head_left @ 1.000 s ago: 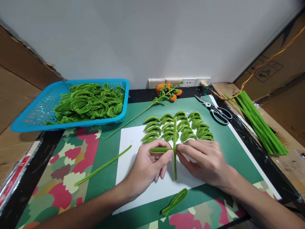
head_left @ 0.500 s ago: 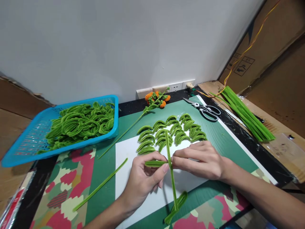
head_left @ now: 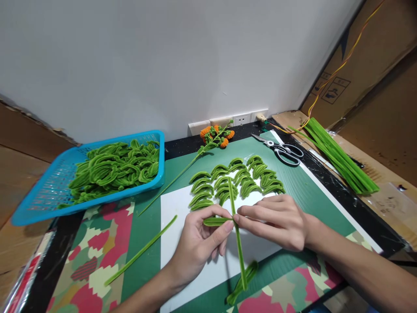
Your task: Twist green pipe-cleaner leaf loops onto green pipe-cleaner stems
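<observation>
My left hand (head_left: 202, 239) pinches a folded green pipe-cleaner leaf (head_left: 216, 221) between thumb and forefinger. Across its tip runs a straight green pipe cleaner (head_left: 239, 250), standing nearly upright in view. At that crossing, my right hand (head_left: 276, 219) grips the pipe cleaner with thumb and forefinger, the fingertips of both hands almost touching. Below the hands lies a looped green pipe-cleaner piece (head_left: 249, 276), partly behind the strip's lower end. Several rows of curved green leaves (head_left: 201, 188) lie on white paper (head_left: 177, 256) just beyond my hands.
A blue basket (head_left: 162, 156) of green leaves stands at left. One loose pipe cleaner (head_left: 141, 250) lies left of the paper. Behind are an orange-flowered stem (head_left: 213, 141) and scissors (head_left: 283, 150). A bundle of green pipe cleaners (head_left: 342, 158) rests at right, near a yellow cord (head_left: 342, 63).
The view has shifted slightly, so everything sits a little further right. Both hands keep their pinch at the crossing, with the fingertips only slightly moved.
</observation>
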Tool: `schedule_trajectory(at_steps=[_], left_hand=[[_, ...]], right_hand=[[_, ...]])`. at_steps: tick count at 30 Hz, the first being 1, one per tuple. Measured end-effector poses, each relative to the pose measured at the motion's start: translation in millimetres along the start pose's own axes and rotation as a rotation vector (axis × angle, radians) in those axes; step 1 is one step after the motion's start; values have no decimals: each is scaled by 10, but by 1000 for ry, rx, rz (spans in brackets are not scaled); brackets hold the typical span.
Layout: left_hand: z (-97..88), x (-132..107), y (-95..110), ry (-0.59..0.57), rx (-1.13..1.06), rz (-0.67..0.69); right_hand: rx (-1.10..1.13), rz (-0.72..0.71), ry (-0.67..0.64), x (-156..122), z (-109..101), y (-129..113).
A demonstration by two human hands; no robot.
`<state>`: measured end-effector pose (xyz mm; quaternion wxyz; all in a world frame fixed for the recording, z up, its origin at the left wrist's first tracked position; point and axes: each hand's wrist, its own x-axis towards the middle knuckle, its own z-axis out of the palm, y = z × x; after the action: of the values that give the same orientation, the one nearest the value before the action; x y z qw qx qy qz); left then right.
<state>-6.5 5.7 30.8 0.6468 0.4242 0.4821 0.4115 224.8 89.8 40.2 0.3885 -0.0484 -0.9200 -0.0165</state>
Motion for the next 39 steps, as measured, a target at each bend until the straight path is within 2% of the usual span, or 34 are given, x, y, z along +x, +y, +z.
schedule_trajectory(at_steps=[8, 18, 25, 29, 35, 39], left_hand=[[35, 22, -30, 49, 62, 32], [31, -27, -30, 101, 116, 67], [31, -55, -38, 31, 152, 69], [36, -84, -12, 44, 177, 89], [61, -114, -3, 63, 172, 76], [66, -116, -9, 80, 187, 163]], right_hand=[[-55, -37, -32, -20, -21, 5], [-80, -51, -3, 8, -10, -3], [-99, -67, -22, 30, -15, -6], [-118, -62, -31, 38, -15, -5], [-192, -111, 15, 39, 8, 18], [-194, -154, 84, 55, 32, 45]])
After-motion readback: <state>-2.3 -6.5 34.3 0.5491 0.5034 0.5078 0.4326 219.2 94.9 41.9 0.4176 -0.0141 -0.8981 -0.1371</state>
